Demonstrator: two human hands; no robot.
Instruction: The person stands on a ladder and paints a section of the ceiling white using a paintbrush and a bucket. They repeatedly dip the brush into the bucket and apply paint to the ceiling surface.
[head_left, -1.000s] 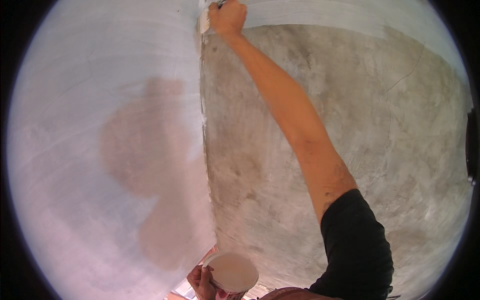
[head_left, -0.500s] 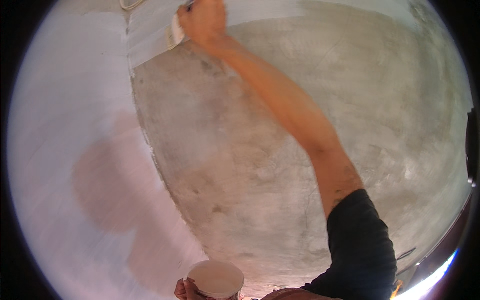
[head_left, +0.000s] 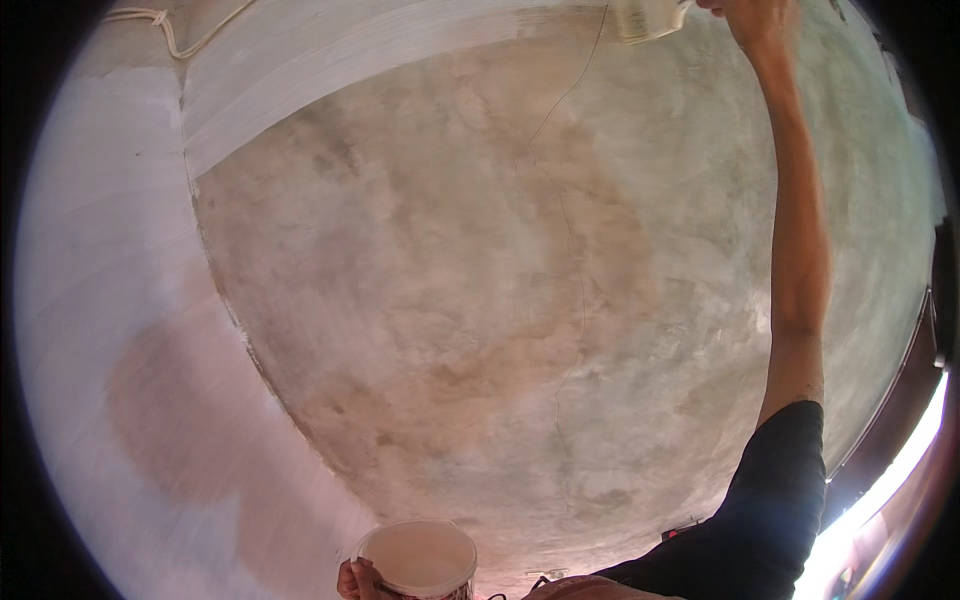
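My right hand (head_left: 752,22), partly cut off by the upper edge, grips a wide pale paintbrush (head_left: 648,18) against the upper part of the bare, mottled grey wall (head_left: 420,280), where a white painted band (head_left: 300,70) runs across. My left hand (head_left: 358,578) at the bottom holds a white bucket (head_left: 418,548) by its rim, with whitish paint or liquid inside. The brush handle is mostly hidden by my fingers and the frame edge.
A white wall (head_left: 90,280) with shadows meets the grey wall along a corner at the left. A pale cable (head_left: 172,32) hangs near the top left. A dark frame (head_left: 905,390) beside a bright opening is at the lower right.
My right hand and brush have moved far to the right along the top of the wall. The view has shifted rightward, showing more grey wall and the cable. The bucket stays low, slightly further left.
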